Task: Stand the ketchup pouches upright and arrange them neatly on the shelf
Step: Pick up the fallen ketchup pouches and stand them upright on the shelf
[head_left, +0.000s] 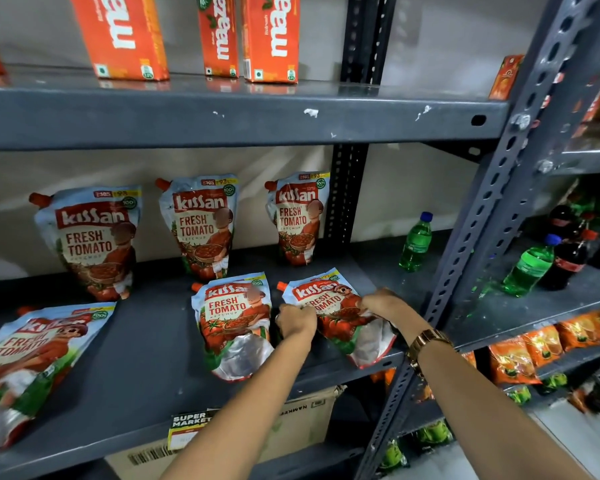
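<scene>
Three ketchup pouches stand upright at the back of the grey shelf [146,341]: one at the left [90,244], one in the middle [201,223], one at the right [298,216]. Three more lie flat nearer the front: a far-left pouch [32,362], a middle pouch [232,323] and a right pouch [343,317]. My left hand [297,320] grips the left edge of the right flat pouch. On its right edge my right hand [383,301] is closed, a gold watch on that wrist.
A green bottle [415,242] stands at the shelf's right end beside the perforated upright post [471,244]. Orange juice cartons [271,36] line the shelf above. Dark and green bottles [548,261] fill the neighbouring rack. A cardboard box [291,431] sits below.
</scene>
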`<state>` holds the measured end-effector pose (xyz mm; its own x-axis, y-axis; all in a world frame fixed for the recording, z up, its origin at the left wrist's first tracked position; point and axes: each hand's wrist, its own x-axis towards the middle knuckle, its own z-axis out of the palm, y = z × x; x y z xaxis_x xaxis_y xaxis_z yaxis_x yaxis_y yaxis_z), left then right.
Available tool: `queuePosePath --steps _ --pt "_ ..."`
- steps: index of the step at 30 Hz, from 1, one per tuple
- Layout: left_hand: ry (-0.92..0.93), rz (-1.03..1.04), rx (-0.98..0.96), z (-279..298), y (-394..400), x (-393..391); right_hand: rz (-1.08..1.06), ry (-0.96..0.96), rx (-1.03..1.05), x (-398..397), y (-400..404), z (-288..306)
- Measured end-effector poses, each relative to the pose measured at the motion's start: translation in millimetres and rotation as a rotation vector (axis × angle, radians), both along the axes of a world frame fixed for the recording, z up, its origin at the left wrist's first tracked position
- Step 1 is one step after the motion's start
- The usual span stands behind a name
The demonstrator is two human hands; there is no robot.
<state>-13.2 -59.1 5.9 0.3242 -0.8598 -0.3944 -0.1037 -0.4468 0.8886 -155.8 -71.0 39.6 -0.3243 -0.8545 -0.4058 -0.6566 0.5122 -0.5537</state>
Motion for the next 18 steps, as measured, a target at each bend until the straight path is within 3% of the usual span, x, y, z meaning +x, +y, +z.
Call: queuePosePath --steps 4,10,18 --pt "0.267 0.008 0.059 2 0 -3 -0.060 -0.109 -0.013 2 -2 -6" --pt "0.103 -0.007 -0.101 -2 1 -5 -0.215 -0.179 -0.120 0 -1 -7" --pt "0.049 -0.056 -0.379 25 -14 -17 -0.364 -0.348 -0.485 -8 -2 -20"
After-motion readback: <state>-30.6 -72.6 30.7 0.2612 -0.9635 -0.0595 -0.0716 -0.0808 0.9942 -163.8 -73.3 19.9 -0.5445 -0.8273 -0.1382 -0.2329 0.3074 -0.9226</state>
